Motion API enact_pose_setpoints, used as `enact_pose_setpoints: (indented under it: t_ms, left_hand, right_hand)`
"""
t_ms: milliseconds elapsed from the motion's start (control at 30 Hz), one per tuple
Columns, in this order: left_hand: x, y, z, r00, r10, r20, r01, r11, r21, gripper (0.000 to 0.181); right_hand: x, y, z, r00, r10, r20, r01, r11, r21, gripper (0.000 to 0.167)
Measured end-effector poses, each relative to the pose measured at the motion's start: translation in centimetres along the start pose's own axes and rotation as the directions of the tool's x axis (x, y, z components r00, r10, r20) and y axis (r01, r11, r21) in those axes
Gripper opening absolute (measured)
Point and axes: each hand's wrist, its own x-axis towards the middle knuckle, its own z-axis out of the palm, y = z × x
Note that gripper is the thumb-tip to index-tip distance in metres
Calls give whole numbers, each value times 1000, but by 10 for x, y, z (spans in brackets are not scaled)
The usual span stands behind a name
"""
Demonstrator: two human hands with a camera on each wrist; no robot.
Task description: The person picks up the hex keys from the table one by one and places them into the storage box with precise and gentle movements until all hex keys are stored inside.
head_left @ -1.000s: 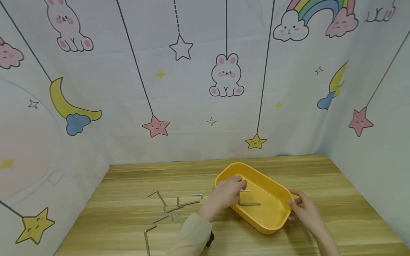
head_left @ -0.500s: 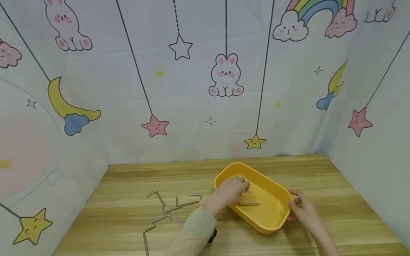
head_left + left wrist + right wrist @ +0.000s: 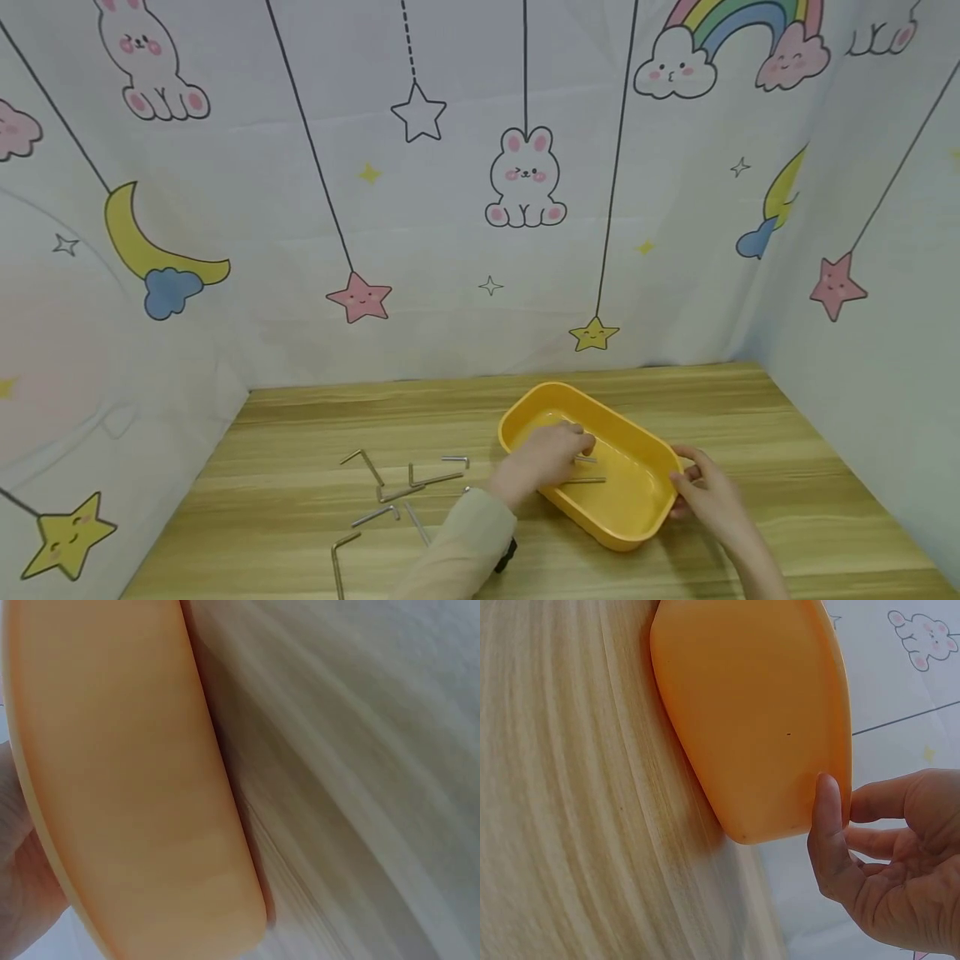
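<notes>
In the head view my left hand (image 3: 542, 460) reaches over the near side of the yellow tray (image 3: 624, 540), fingers curled down inside it. A short silver L-shaped key (image 3: 588, 459) sticks out from under those fingers, which seem to pinch it. Just below, a brass L-shaped key (image 3: 588, 480) lies on the tray floor, partly hidden by the hand. My right hand (image 3: 713, 497) grips the tray's right end. The right wrist view shows its thumb (image 3: 827, 817) on the outer wall and fingers over the rim. The left wrist view shows mostly the tray's outer wall (image 3: 135, 780).
Several L-shaped keys, brass (image 3: 437, 479) and silver (image 3: 375, 516), lie on the wooden table (image 3: 285, 467) left of the tray. A small black object (image 3: 506, 556) shows beside the left sleeve. A patterned cloth (image 3: 435, 333) stands behind and at both sides.
My left hand has moved a little to the right and nearer inside the tray, and the silver key has shifted with it. The right hand and tray stay put.
</notes>
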Motion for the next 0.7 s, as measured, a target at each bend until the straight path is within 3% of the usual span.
enact_pose_setpoints:
  t_ms: [433, 700]
  left_hand:
    - [10, 10, 5, 999, 33, 27, -33, 999, -17, 21]
    - [12, 18, 6, 998, 45, 52, -44, 999, -14, 10]
  right_hand:
    - [2, 2, 0, 1000, -20, -5, 20, 1000, 10, 47]
    - [1, 1, 0, 1000, -14, 1, 14, 1000, 7, 47]
